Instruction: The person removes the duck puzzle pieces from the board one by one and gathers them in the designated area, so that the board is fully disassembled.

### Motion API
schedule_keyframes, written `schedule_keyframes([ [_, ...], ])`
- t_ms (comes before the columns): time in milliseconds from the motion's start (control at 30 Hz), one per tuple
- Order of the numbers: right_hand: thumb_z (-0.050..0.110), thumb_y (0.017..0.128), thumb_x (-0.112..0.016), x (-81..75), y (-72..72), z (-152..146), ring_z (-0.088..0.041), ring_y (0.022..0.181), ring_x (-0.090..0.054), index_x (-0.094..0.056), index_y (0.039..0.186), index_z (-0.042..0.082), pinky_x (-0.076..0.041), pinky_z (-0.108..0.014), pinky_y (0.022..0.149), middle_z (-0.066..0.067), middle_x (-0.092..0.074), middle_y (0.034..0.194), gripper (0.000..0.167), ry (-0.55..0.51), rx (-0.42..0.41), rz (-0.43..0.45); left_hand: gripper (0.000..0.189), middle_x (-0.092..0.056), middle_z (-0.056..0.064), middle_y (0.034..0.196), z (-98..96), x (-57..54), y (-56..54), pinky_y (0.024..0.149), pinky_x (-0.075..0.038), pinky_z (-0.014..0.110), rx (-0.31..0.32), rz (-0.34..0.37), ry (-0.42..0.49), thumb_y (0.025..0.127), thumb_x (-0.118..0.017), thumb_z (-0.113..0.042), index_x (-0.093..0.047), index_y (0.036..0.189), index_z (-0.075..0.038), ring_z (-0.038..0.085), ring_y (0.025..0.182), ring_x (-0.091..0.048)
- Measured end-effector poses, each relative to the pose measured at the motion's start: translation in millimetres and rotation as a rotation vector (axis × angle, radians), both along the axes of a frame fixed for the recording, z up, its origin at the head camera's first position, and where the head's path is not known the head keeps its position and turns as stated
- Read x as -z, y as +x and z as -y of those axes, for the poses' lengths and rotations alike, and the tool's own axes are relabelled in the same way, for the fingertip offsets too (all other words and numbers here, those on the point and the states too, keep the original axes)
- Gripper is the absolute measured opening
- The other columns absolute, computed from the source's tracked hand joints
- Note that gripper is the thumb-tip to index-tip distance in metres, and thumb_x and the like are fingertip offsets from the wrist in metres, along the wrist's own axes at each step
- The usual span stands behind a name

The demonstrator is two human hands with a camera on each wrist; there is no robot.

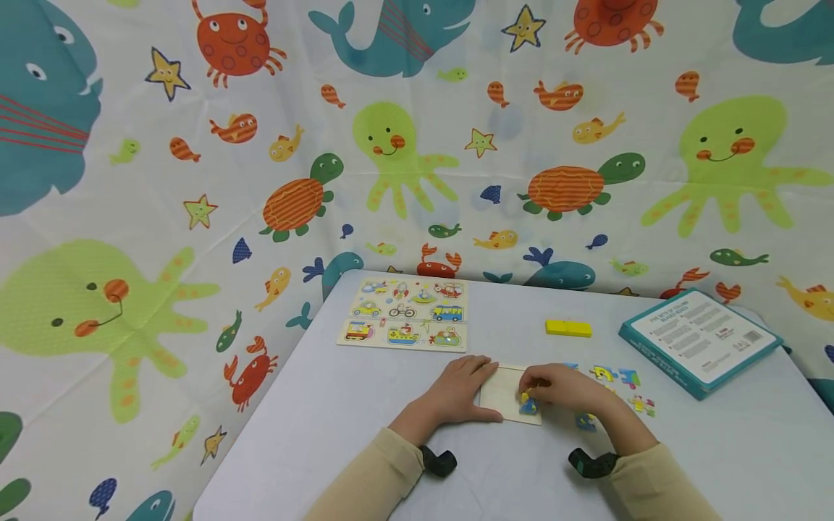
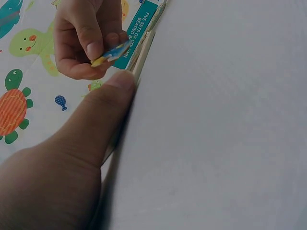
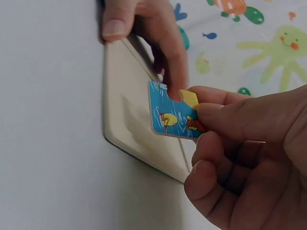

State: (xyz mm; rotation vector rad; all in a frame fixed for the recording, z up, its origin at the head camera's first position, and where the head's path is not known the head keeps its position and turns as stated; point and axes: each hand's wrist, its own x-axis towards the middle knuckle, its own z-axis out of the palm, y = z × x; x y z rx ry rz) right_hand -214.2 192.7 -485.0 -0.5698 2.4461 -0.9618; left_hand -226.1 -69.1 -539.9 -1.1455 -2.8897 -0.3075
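In the head view a small pale wooden puzzle tray [image 1: 499,391] with a raised border lies on the table. My left hand [image 1: 456,391] holds it at the left side, thumb along the near edge and fingers at the far edge. Over the tray's right part, my right hand [image 1: 554,383] pinches a blue and yellow jigsaw piece [image 3: 165,112] between thumb and fingers. The right wrist view shows a yellow duckling on the piece, which is tilted above the tray's bare bottom. Several loose jigsaw pieces [image 1: 629,378] lie beside and partly behind my right hand.
A wooden vehicle puzzle board [image 1: 402,313] lies at the back left. Behind the loose pieces is a yellow block-like object [image 1: 568,328]. A teal and white box [image 1: 700,341] rests at the right. A sea-animal printed cloth [image 1: 417,159] hangs behind the white table [image 1: 326,427].
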Motion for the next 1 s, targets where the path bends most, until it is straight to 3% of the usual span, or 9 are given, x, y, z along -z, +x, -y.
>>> schedule_keyframes([
  [333,0.023,0.1,-0.059,-14.5,2.7,-49.6,-0.017,0.073,-0.055,-0.066,0.106,0.015,-0.046,-0.026,0.061,-0.003,-0.06,0.087,0.013,-0.036,0.039,-0.006,0.1,-0.038,-0.001,0.154,-0.1,0.4,0.0,0.119,-0.03,0.04,0.007,-0.002,0.009,0.079,-0.053,-0.082,-0.031,0.156,-0.023,0.019,0.144,-0.035],
  [633,0.031,0.099,-0.059,-26.0,13.3,-99.2,-0.018,0.074,-0.055,-0.065,0.11,0.012,-0.047,-0.029,0.062,-0.007,-0.06,0.091,0.023,-0.008,0.126,0.024,0.099,-0.037,-0.002,0.155,-0.1,0.2,-0.4,0.12,-0.03,0.04,-0.001,0.013,0.0,0.079,-0.053,-0.081,-0.03,0.156,-0.023,0.019,0.144,-0.034],
  [1000,0.031,0.098,-0.061,-16.2,30.5,-149.8,-0.017,0.074,-0.054,-0.064,0.111,0.007,-0.043,-0.028,0.06,-0.009,-0.059,0.091,0.027,-0.007,0.184,0.09,0.099,-0.037,-0.002,0.155,-0.4,-0.7,0.5,0.12,-0.029,0.04,-0.008,0.018,0.001,0.08,-0.053,-0.081,-0.03,0.156,-0.023,0.019,0.144,-0.034],
])
